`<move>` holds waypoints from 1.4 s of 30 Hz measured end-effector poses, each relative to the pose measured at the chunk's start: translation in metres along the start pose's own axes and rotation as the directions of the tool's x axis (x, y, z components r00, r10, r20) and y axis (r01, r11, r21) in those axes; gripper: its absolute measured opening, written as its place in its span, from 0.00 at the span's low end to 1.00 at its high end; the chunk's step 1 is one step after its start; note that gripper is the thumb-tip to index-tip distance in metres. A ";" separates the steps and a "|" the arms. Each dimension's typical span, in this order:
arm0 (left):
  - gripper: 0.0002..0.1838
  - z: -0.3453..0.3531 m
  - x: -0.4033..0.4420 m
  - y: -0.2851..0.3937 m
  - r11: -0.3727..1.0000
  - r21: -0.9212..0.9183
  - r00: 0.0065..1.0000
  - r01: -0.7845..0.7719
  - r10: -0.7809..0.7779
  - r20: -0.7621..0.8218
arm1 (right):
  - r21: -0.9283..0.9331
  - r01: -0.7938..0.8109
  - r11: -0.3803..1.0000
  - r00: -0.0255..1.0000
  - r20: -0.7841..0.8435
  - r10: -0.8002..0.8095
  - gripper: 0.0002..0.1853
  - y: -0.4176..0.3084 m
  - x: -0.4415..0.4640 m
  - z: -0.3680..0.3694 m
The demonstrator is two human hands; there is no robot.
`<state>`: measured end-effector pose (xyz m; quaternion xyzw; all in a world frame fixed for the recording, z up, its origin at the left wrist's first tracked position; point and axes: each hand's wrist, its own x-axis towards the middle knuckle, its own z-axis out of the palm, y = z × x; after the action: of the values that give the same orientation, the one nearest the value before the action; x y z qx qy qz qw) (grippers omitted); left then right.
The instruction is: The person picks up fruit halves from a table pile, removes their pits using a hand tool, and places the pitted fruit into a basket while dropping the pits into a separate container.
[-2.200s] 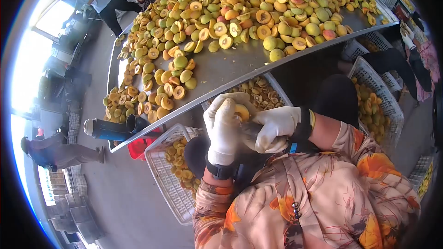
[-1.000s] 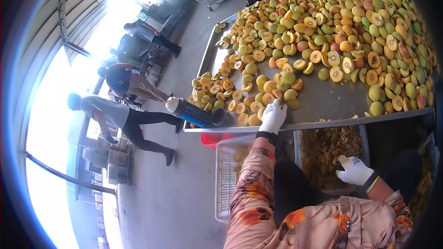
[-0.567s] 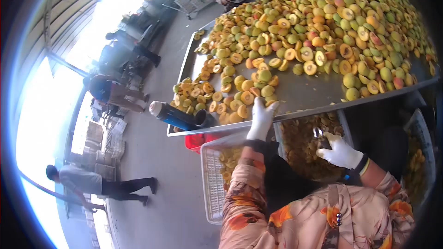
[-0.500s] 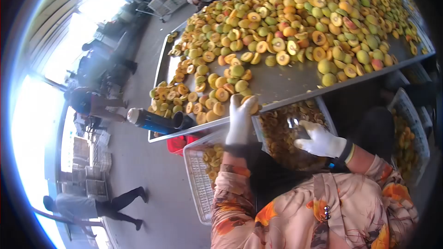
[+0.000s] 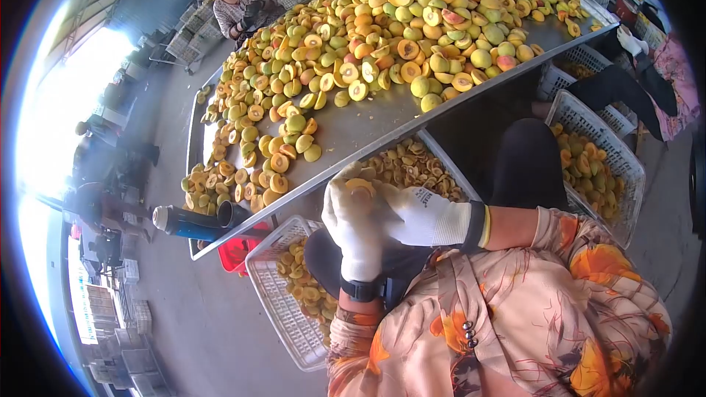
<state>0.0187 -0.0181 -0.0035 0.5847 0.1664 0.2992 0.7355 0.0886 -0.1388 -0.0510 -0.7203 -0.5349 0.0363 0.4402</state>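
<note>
My left hand [image 5: 351,231], in a white glove with a dark band at the wrist, is closed around a peach half [image 5: 360,186] whose orange cut face shows at the fingers. Against it, from the right, comes my right hand [image 5: 434,217], also white-gloved. Its fingers are bent in toward the fruit and blurred, and what they grip is hidden. Both hands are in front of my body, just off the near edge of the metal table [image 5: 382,126]. Behind them a crate holds many small brownish fruit pieces [image 5: 415,167].
Cut peaches [image 5: 353,51] are heaped across the table. A crate of fruit [image 5: 294,316] stands at my left, another crate [image 5: 632,209] at my right. A blue bottle [image 5: 184,222] and red container [image 5: 239,250] are at the table's left corner. Co-workers [image 5: 246,3] sit around the table.
My left hand has come back from the table edge with a peach half. My right hand has moved left to meet it. The view has turned to the right.
</note>
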 end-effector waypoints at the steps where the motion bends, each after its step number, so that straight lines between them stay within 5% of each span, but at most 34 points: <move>1: 0.29 0.004 -0.006 0.004 1.000 0.029 0.999 -0.008 0.009 -0.035 | -0.009 0.011 1.000 1.000 0.002 -0.011 0.16 0.007 -0.006 0.009; 7: 0.26 0.014 -0.019 0.015 0.995 0.001 0.993 -0.103 0.102 -0.064 | 0.225 -0.053 0.973 0.998 -0.027 0.060 0.14 -0.022 -0.005 -0.005; 11: 0.24 0.013 -0.018 0.022 0.981 0.139 0.987 -0.138 0.148 -0.063 | 0.341 0.038 0.939 0.999 -0.004 -0.039 0.13 -0.014 -0.002 0.001; 16: 0.24 0.012 -0.009 0.024 0.989 0.094 0.993 -0.115 0.114 0.015 | 0.422 0.158 0.893 0.978 0.061 -0.201 0.11 -0.006 0.005 -0.010; 19: 0.25 0.011 -0.001 0.018 0.985 0.131 0.994 -0.110 0.107 0.032 | 0.460 0.016 0.888 0.975 0.188 -0.115 0.11 0.000 0.009 -0.017; 22: 0.25 0.020 0.002 0.024 0.997 0.074 0.999 0.018 -0.016 -0.031 | 0.559 0.100 0.823 0.958 0.171 -0.232 0.10 -0.005 0.020 -0.042; 27: 0.26 0.022 0.010 0.021 0.999 0.034 0.999 0.032 -0.033 0.015 | 0.653 0.021 0.757 0.971 0.168 -0.172 0.10 0.008 0.021 -0.018; 30: 0.26 0.019 0.021 0.022 0.996 0.088 0.991 -0.026 0.014 0.131 | 0.758 -0.233 0.610 0.932 0.354 -0.084 0.08 0.006 0.028 -0.030; 34: 0.31 0.006 0.031 0.012 0.999 0.033 0.962 0.031 -0.039 0.271 | 0.662 -0.719 0.212 0.671 0.741 -0.041 0.07 -0.010 0.028 -0.065; 38: 0.33 0.004 0.036 0.005 0.975 -0.184 0.976 0.128 -0.092 0.197 | 0.628 -0.776 -0.059 0.619 0.741 -0.260 0.09 0.004 0.023 -0.059; 40: 0.30 -0.023 0.045 0.007 0.988 -0.075 0.984 0.137 -0.145 -0.101 | 0.591 -0.805 -0.054 0.577 0.758 -0.305 0.09 0.010 0.027 -0.062; 42: 0.26 -0.079 0.044 0.007 0.939 0.343 0.983 -0.023 0.083 -0.162 | 0.637 -0.739 0.222 0.626 0.770 -0.124 0.10 0.031 0.025 -0.050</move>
<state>0.0041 0.0710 -0.0128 0.6786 0.2632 0.3358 0.5979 0.1480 -0.1502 -0.0306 -0.3453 -0.3494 0.7015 0.5162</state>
